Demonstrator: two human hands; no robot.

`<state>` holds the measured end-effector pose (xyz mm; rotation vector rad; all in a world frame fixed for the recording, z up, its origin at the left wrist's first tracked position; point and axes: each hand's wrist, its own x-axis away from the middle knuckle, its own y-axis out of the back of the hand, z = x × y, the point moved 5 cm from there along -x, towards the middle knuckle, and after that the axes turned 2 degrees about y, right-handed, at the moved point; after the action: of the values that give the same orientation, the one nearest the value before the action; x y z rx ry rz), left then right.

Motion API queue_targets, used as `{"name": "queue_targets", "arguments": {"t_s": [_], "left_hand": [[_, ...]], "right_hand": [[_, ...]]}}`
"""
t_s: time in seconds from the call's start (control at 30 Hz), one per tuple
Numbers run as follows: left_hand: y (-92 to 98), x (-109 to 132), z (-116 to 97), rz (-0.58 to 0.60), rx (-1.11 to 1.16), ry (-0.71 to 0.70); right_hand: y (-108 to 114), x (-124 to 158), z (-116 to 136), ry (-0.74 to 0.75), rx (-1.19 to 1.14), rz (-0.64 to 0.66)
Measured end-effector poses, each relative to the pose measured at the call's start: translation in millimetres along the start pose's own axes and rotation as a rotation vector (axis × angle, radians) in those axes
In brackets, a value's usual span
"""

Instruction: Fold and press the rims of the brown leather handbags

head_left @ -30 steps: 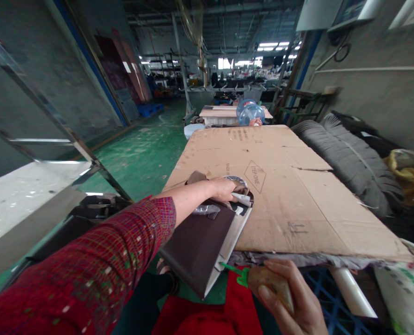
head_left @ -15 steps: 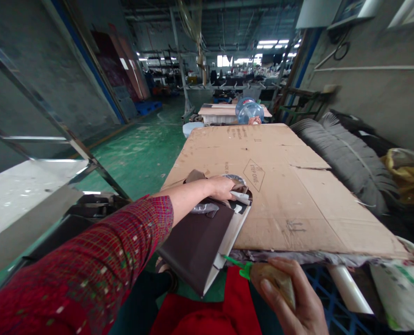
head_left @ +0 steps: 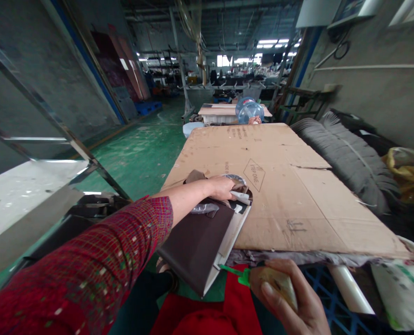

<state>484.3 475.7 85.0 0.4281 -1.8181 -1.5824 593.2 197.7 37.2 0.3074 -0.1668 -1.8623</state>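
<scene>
A dark brown flat bag (head_left: 196, 242) lies tilted over the near left edge of the cardboard-covered table, its pale side edge facing right. My left hand (head_left: 223, 187) is closed on the far end of the bag, where brown cloth, clear plastic and white strips bunch up; the fingertips are partly hidden. In my right hand (head_left: 290, 295) is a squeeze glue bottle (head_left: 275, 284) with a green nozzle (head_left: 235, 271). The nozzle's tip points left and sits at the pale edge near the bag's lower corner. Whether glue comes out cannot be made out.
Cardboard (head_left: 280, 186) covers the table. Blue water jugs (head_left: 249, 111) stand beyond it. Grey padded fabric (head_left: 346, 153) is heaped along the right. At left stands a metal frame (head_left: 74, 149) with a white panel. A blue crate (head_left: 332, 298) is below the table.
My right hand has moved the glue bottle slightly, its nozzle tip shifting left and down along the bag's pale edge. My left hand and the bag stay put.
</scene>
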Motion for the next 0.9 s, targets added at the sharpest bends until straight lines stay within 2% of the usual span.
{"name": "queue_targets", "arguments": {"t_s": [0.1, 0.27, 0.37, 0.53, 0.67, 0.8, 0.9], "left_hand": [[-0.5, 0, 1, -0.005, -0.001, 0.009], [-0.4, 0, 1, 0.005, 0.013, 0.014], [0.4, 1, 1, -0.001, 0.033, 0.036], [1.5, 2, 1, -0.022, 0.063, 0.015], [0.9, 2, 2, -0.025, 0.067, 0.013], [0.4, 2, 3, -0.028, 0.075, 0.012], [1.9, 4, 1, -0.053, 0.073, 0.016]], "right_hand": [[4, -1, 1, 0.045, 0.026, -0.034], [3, -4, 3, 0.124, 0.126, 0.049], [3, -4, 11, 0.182, 0.154, 0.024], [-2, -7, 9, 0.035, 0.065, 0.125], [0, -10, 4, -0.010, 0.052, 0.079], [-4, -8, -4, -0.096, -0.029, 0.118], [0, -7, 1, -0.048, 0.012, 0.075]]}}
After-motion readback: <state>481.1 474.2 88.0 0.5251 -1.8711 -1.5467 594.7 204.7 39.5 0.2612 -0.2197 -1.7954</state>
